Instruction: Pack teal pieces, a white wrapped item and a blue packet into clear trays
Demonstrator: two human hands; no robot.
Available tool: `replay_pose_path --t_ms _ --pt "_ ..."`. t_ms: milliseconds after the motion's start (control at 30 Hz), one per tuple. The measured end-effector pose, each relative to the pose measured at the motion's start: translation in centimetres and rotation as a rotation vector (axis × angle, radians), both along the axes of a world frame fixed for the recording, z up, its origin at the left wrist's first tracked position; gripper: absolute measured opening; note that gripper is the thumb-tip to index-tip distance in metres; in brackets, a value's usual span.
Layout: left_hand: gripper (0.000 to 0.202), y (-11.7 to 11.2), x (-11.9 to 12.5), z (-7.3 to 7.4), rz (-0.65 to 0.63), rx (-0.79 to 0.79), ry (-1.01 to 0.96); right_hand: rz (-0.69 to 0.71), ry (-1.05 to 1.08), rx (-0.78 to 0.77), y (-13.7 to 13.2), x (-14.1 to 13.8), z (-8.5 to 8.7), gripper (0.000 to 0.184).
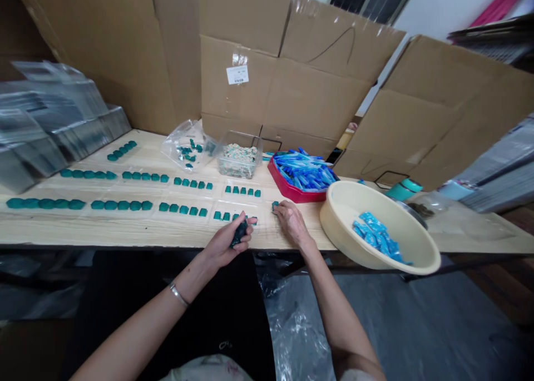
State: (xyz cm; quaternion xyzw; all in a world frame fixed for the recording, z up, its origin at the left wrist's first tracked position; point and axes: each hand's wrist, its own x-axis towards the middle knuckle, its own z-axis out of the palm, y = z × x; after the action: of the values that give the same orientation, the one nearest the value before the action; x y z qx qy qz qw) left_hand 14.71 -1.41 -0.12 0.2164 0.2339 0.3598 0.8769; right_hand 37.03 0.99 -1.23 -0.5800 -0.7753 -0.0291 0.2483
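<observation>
My left hand (232, 237) is curled around a clump of dark green pieces (239, 233) near the table's front edge. Between the fingertips of my right hand (291, 221) is a small green block (275, 205), just above or on the tabletop. Left of it lies a row of green blocks (226, 216), partly covered by my left hand. Behind that, another row of green blocks (242, 191) rests in a clear tray. More such rows (182, 209) run leftward along the table, several blocks in each.
A cream basin (334, 225) with blue packets (377, 236) overhangs the front edge at right. Behind stand a red tray (280, 183) of blue pen-like sticks, a clear box (237, 161) of small pieces and a plastic bag (189, 147). Clear containers (62, 114) are stacked left; cardboard (250, 92) walls the back.
</observation>
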Motion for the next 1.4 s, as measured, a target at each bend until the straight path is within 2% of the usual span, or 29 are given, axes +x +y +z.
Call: replay_pose_path --t_ms 133,233,333,400,467,567,700,800,933,1133,1300,1400 --pt "0.035 0.4 0.2 0.1 0.03 -0.017 -0.006 -0.003 0.11 0.057 -0.3 -0.2 0.3 0.021" --pt "0.04 0.7 0.3 0.1 0.061 0.051 0.048 0.028 0.294 0.073 -1.0 -1.9 1.4 0.024" --pt "0.046 0.7 0.4 0.2 0.11 0.156 0.125 0.194 0.456 -0.062 -1.8 -4.8 2.6 0.021" --pt "0.048 0.6 0.5 0.2 0.161 0.226 0.193 0.254 0.528 -0.183 -2.1 -6.6 3.0 0.02" --pt "0.049 0.6 0.4 0.3 0.189 0.283 0.246 0.243 0.634 -0.279 -2.0 -7.7 3.0 0.022" --pt "0.049 0.6 0.1 0.5 0.165 0.309 0.252 0.244 0.896 -0.359 -1.6 -8.3 2.4 0.023" --pt "0.043 0.8 -0.3 0.7 0.153 0.339 0.225 0.19 1.103 -0.299 -1.2 -8.1 2.0 0.022" --pt "0.036 0.9 -0.4 0.6 0.177 0.43 0.276 0.109 1.143 -0.261 -1.3 -8.3 2.1 0.024" --pt "0.031 1.0 -0.4 0.4 0.23 0.506 0.402 0.079 1.148 -0.243 -1.5 -8.6 2.4 0.027" --pt "0.029 1.0 -0.5 0.2 0.255 0.602 0.563 0.075 1.013 -0.185 -1.7 -8.6 2.2 0.022" --pt "0.027 1.1 -0.5 0.3 0.237 0.59 0.549 0.071 1.088 -0.258 -1.5 -8.6 2.0 0.023" --pt "0.028 1.1 -0.4 0.5 0.244 0.616 0.585 0.077 1.111 -0.246 -1.6 -8.8 2.3 0.023"
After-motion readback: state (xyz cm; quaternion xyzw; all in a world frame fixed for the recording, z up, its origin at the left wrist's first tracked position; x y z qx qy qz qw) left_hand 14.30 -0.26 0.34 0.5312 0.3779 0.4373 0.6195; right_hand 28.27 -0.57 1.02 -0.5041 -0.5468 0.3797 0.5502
